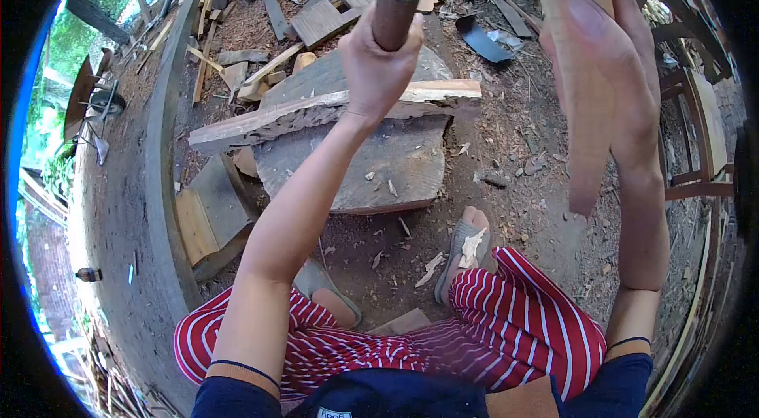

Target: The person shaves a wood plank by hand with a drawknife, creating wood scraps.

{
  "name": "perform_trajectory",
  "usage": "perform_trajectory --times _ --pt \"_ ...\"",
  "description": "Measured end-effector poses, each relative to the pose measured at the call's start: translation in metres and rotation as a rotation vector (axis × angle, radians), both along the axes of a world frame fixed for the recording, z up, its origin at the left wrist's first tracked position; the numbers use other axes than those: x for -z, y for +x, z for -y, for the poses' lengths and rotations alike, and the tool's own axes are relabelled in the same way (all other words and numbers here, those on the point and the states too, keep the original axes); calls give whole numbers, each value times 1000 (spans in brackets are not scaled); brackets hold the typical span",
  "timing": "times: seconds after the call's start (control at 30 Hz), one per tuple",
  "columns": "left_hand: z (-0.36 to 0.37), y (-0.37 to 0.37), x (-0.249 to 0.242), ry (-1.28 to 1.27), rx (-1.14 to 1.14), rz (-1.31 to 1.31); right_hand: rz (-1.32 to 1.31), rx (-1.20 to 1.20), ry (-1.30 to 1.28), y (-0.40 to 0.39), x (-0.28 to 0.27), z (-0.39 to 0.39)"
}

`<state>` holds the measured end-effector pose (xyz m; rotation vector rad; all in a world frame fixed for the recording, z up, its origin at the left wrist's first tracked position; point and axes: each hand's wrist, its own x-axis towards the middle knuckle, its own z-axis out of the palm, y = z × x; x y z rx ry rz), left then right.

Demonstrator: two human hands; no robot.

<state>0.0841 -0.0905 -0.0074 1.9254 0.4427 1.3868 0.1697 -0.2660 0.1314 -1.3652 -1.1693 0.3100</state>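
My left hand (378,70) is closed around a thick, round brown handle (393,19) with a grey end cap. Whatever lies beyond the grip is hidden by the hand. Raised close to the camera on the right, my right hand (624,78) grips a long pale wooden board (581,102), thumb on its face and fingers round its edge. The board's top runs out of view. Below my left hand, a rough-edged wooden slab (269,119) lies across a big weathered wood block (356,165), with small chips on it.
Scrap wood (324,23) is heaped behind the block. A dark curved sheet (482,40) lies on the ground. At left a long beam (162,133) runs beside a wooden offcut (207,216). My sandalled feet (466,248) flank the block's near side. A wooden chair-like frame (700,129) stands right.
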Motion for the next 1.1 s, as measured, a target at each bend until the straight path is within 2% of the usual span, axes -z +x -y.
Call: perform_trajectory --times 0.03,0.1,0.13,0.17,0.23,0.3,0.33,0.43,0.53,0.6,0.7,0.73,0.97,1.1 --pt "0 1 1 3 2 -1 8 -34 50 10 0 2" --pt "1 5 7 38 5 -62 300 -36 -185 19 29 8" --pt "4 6 12 -138 194 29 348 -25 -254 18 36 11" --pt "2 6 21 -130 204 24 398 -16 -322 17 42 14" --pt "-7 6 26 -73 54 10 358 -85 -319 23 40 13" --pt "-14 -1 30 -119 20 -71 216 -96 -418 22 15 24" --pt "-18 -1 32 -159 34 -61 83 -180 -287 24 3 24" --pt "-29 -11 24 -250 34 -10 367 -28 84 18 11 4" --pt "-20 -18 -8 -357 147 190 292 153 -211 6 13 17" --pt "-24 -20 -12 -346 185 237 256 10 -258 39 56 20" --pt "-18 -13 -11 -323 171 213 265 -5 -310 39 70 20" --pt "-14 -11 -10 -240 100 165 204 -20 -341 35 65 20" --pt "-23 2 10 -233 94 244 189 11 -272 29 60 16" --pt "-20 9 16 -250 31 194 211 33 -180 30 48 9"
